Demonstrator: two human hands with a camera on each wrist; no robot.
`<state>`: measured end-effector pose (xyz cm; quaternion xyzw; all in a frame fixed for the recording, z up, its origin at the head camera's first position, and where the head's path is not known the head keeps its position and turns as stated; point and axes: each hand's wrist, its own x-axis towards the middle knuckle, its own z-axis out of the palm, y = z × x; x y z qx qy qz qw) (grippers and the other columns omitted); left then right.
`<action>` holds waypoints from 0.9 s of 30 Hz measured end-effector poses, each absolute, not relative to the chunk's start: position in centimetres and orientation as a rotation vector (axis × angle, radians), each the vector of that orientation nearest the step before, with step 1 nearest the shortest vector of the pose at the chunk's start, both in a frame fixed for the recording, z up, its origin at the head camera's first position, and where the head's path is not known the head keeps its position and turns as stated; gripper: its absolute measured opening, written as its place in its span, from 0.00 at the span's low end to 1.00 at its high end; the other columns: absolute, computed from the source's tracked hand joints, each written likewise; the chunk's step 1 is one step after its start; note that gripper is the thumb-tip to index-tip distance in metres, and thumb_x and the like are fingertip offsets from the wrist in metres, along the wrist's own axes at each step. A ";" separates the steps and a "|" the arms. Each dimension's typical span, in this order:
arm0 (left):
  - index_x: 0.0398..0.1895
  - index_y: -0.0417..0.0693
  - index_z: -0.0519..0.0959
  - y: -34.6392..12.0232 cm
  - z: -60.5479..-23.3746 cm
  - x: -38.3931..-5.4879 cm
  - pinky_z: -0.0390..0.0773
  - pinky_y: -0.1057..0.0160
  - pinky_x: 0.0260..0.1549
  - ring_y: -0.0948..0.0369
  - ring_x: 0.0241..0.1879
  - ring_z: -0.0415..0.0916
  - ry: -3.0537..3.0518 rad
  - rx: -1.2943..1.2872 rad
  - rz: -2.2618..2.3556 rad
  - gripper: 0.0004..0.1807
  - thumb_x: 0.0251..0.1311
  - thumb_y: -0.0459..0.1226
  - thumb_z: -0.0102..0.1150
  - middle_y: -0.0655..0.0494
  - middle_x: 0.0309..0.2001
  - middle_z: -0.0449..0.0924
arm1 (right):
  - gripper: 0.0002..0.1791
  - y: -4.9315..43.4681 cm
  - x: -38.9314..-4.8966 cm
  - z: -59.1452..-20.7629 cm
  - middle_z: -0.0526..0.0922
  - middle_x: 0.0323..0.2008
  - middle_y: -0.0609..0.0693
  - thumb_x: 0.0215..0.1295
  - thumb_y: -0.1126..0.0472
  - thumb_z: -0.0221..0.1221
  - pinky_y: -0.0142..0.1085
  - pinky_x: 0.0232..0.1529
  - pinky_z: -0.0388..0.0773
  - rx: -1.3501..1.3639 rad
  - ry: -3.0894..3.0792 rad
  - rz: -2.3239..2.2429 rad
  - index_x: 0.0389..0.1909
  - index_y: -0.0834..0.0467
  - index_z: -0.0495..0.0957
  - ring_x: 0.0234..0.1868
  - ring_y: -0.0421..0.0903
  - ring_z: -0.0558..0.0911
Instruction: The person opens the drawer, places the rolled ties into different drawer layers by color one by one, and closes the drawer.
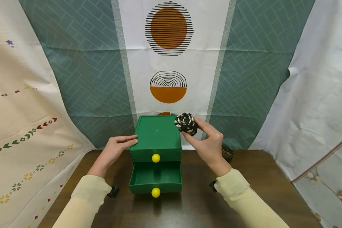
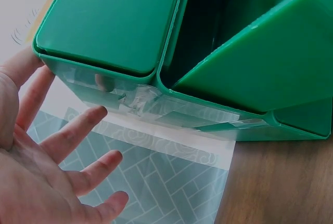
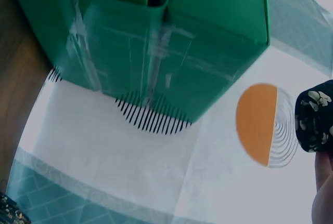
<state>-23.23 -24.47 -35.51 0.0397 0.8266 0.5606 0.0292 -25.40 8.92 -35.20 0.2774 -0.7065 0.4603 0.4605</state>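
A green drawer box point(image 1: 159, 131) with yellow knobs stands on the table. Its top drawer point(image 1: 139, 155) is closed, while the drawer point(image 1: 142, 189) below it is pulled out and shows a bare inside. My left hand point(image 1: 118, 148) touches the box's upper left side with extended fingers; in the left wrist view its lower fingers point(image 2: 99, 169) are spread and apart from the box. Above the box's right edge, my right hand point(image 1: 209, 144) pinches a rolled black cloth with a pale floral pattern point(image 1: 186, 124) between thumb and fingers. The right wrist view shows only part of that roll point(image 3: 315, 120).
A second dark patterned roll point(image 1: 227, 153) lies on the brown table point(image 1: 256, 180), partly behind my right wrist. Patterned curtains point(image 1: 85, 79) hang at the back and on both sides. Clear tape point(image 2: 140, 102) runs along the box's side.
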 end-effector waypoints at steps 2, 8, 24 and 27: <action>0.58 0.50 0.76 -24.5 -35.6 -23.3 0.57 0.42 0.66 0.50 0.69 0.57 2.551 0.122 1.729 0.25 0.59 0.48 0.60 0.51 0.64 0.70 | 0.33 8.5 -25.1 -35.2 0.83 0.50 0.51 0.41 0.59 0.74 0.28 0.52 0.77 0.733 -1.718 1.114 0.54 0.56 0.79 0.50 0.45 0.82; 0.59 0.50 0.76 -24.5 -35.7 -23.3 0.59 0.42 0.66 0.49 0.69 0.57 2.554 0.132 1.740 0.25 0.60 0.48 0.59 0.51 0.64 0.70 | 0.34 7.0 -23.8 -35.3 0.83 0.49 0.54 0.39 0.61 0.75 0.33 0.52 0.78 0.922 -1.703 1.023 0.53 0.60 0.79 0.50 0.48 0.82; 0.59 0.49 0.75 -24.4 -35.6 -23.1 0.58 0.43 0.67 0.49 0.69 0.57 2.550 0.144 1.752 0.24 0.61 0.47 0.59 0.50 0.64 0.70 | 0.33 4.4 -21.1 -36.5 0.83 0.48 0.52 0.44 0.52 0.73 0.32 0.52 0.78 1.339 -1.881 0.842 0.53 0.59 0.78 0.49 0.43 0.82; 0.59 0.48 0.75 -24.4 -35.6 -23.1 0.59 0.43 0.66 0.49 0.69 0.57 2.557 0.146 1.753 0.24 0.61 0.46 0.59 0.49 0.63 0.70 | 0.33 4.2 -20.9 -36.9 0.83 0.48 0.51 0.45 0.51 0.72 0.29 0.51 0.78 1.375 -1.904 0.828 0.53 0.59 0.78 0.50 0.42 0.81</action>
